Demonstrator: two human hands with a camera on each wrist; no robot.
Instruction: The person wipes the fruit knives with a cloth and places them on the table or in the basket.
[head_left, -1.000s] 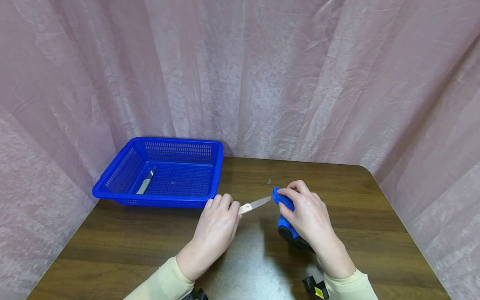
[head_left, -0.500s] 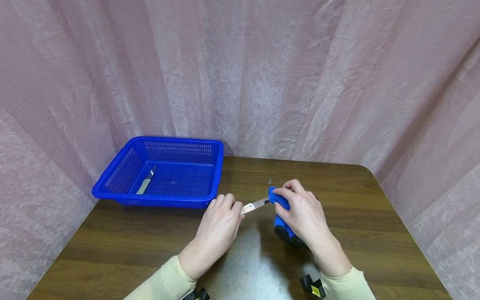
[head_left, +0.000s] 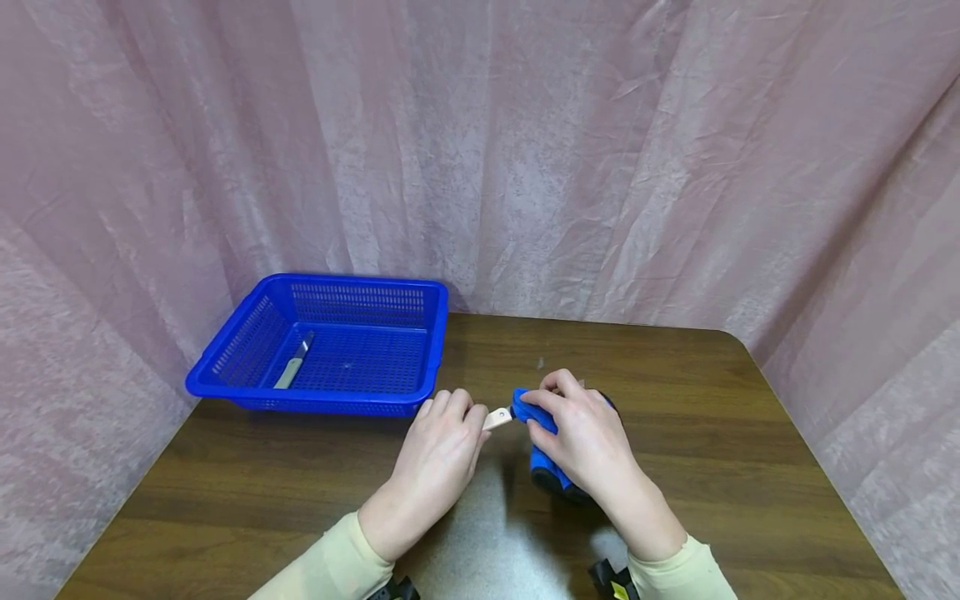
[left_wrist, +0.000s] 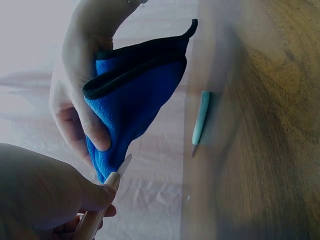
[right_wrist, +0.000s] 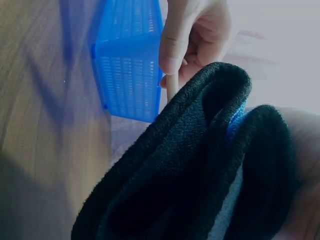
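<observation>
In the head view my left hand point(head_left: 441, 458) grips the cream handle of a small knife point(head_left: 497, 418), which points right. My right hand point(head_left: 581, 433) pinches a folded blue cloth point(head_left: 542, 417) with black edging over the blade, thumb on the near side. Most of the blade is hidden by the cloth from above; the left wrist view shows part of the knife blade point(left_wrist: 125, 164) beside the cloth point(left_wrist: 135, 105). From the right wrist, the cloth's dark folds point(right_wrist: 175, 150) fill the front, with the left hand point(right_wrist: 195, 40) on the handle beyond.
A blue plastic basket point(head_left: 435, 342) stands at the back left of the wooden table point(head_left: 675, 375). Inside it lies another knife with a pale handle point(head_left: 288, 372). A slim teal-handled tool point(left_wrist: 201, 117) lies on the table in the left wrist view. A pink curtain point(head_left: 480, 167) hangs behind.
My right hand has moved left with the cloth, from just off the knife's tip to over the blade, up near the handle. The left hand has stayed almost still, holding the knife.
</observation>
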